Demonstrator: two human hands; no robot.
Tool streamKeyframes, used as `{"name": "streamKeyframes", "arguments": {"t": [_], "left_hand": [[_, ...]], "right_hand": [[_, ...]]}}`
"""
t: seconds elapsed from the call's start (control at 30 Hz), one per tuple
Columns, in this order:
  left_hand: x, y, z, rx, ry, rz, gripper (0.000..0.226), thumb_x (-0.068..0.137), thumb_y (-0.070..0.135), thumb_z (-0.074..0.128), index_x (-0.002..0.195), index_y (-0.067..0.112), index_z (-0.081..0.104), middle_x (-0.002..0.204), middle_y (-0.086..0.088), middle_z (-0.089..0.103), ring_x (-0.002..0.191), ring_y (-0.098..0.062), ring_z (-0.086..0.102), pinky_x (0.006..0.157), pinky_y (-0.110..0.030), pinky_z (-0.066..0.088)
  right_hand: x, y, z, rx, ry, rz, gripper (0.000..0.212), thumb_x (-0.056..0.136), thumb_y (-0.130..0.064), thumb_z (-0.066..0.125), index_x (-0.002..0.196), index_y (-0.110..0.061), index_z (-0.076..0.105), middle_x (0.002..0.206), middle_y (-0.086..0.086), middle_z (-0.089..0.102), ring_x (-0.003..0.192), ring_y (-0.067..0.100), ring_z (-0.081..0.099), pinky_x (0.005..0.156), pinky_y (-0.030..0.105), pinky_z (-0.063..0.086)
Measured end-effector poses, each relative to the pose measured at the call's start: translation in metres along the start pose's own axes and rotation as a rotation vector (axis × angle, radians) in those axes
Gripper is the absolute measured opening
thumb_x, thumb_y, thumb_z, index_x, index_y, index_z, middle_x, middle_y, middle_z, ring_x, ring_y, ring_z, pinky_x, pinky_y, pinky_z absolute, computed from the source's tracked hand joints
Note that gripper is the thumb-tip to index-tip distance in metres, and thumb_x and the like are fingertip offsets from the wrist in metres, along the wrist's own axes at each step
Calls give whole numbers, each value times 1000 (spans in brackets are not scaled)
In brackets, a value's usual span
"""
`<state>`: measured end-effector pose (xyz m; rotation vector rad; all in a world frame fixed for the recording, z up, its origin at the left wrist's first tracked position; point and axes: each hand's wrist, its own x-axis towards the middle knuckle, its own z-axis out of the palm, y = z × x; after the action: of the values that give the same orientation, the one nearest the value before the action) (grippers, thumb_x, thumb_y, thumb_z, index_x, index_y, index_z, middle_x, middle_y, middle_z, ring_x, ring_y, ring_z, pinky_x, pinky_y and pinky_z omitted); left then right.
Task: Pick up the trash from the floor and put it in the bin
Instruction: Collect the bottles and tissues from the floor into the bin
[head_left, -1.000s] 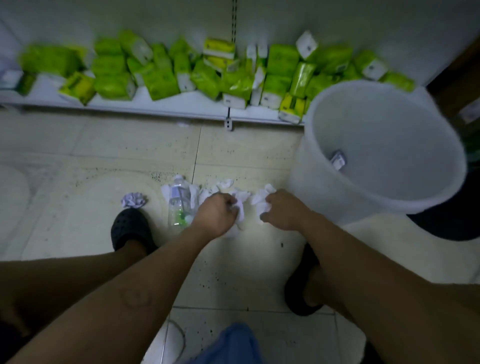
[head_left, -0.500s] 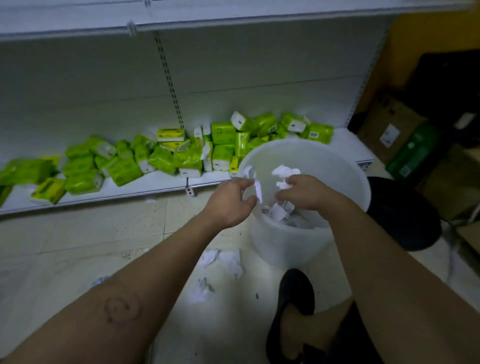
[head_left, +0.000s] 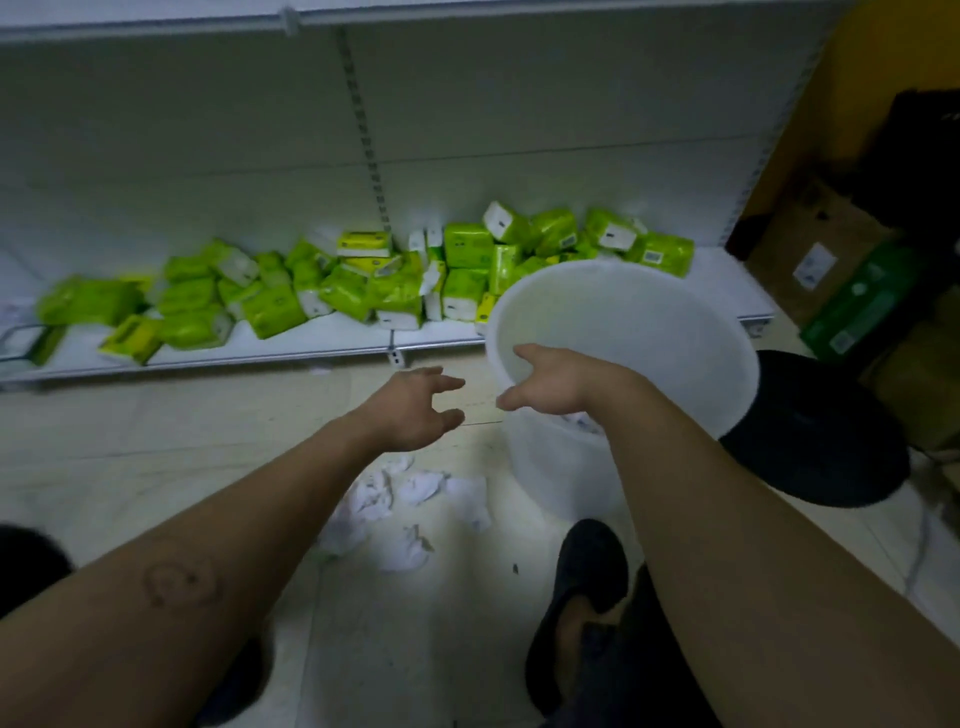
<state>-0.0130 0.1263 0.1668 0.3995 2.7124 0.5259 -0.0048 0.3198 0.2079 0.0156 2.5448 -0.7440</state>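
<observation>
trash left on the floor, both hands empty above it

trash here means the crumpled white tissues (head_left: 410, 512) lying in a loose cluster on the tiled floor (head_left: 156, 441), just beside the foot of the white bin (head_left: 524, 306) and in front of the dark shoe (head_left: 582, 597). a few white scraps show inside the bin behind the right forearm, so part of the job looks done.

the left hand (head_left: 410, 410) hangs in the air beside the bin's rim, fingers spread and loosely curled, holding nothing. the right hand (head_left: 556, 384) sits over the bin's near rim, fingers apart, also empty.

the step in hand looks like going down for another load. to do it well, lower both hands straight onto the cluster and rake the pieces together before closing, since thin tissue slips out of a loose grasp. scoop from the outer edges inward, one hand on each side, so that fewer trips are needed. lift fully over the rim before letting go; the bin looks light and could tip if a forearm knocks it. green packets (head_left: 363, 280) on the low shelf (head_left: 260, 348) are stock, not trash, in my judgement.
</observation>
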Motion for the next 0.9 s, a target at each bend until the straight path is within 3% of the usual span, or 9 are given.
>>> {"name": "streamKeyframes", "arguments": {"t": [0.27,0.47,0.77,0.9], "left_hand": [[-83,-89,-21,-8,23,-290,56,88,41,60,140,25,45,146,-3,46,132,-23,44,106,-30,35],[-125,-138,-23,-69,63,-414,53,89,39,59,138,22,48,145,-4,48,130,-23,47,104,-29,36],[-121,-200,23,-149,-2,-528,53,88,43,57,136,22,49,136,-8,56,120,-26,54,95,-29,41],[-104,-229,58,-216,-94,-542,53,89,44,57,136,23,49,138,-9,54,117,-25,56,95,-29,42]], "right_hand": [[-6,-92,70,-144,-160,-190,83,82,-39,64,150,-26,19,158,6,20,141,27,31,111,37,34],[4,-139,112,-268,-257,-251,77,85,-39,60,150,-24,22,157,9,22,140,30,32,108,39,35],[49,-161,167,-232,-355,-250,64,86,-24,57,145,-19,34,152,10,35,132,30,42,104,37,39],[75,-137,203,-299,-432,-220,54,90,-30,52,140,-14,42,147,14,41,126,31,47,100,35,41]]}}
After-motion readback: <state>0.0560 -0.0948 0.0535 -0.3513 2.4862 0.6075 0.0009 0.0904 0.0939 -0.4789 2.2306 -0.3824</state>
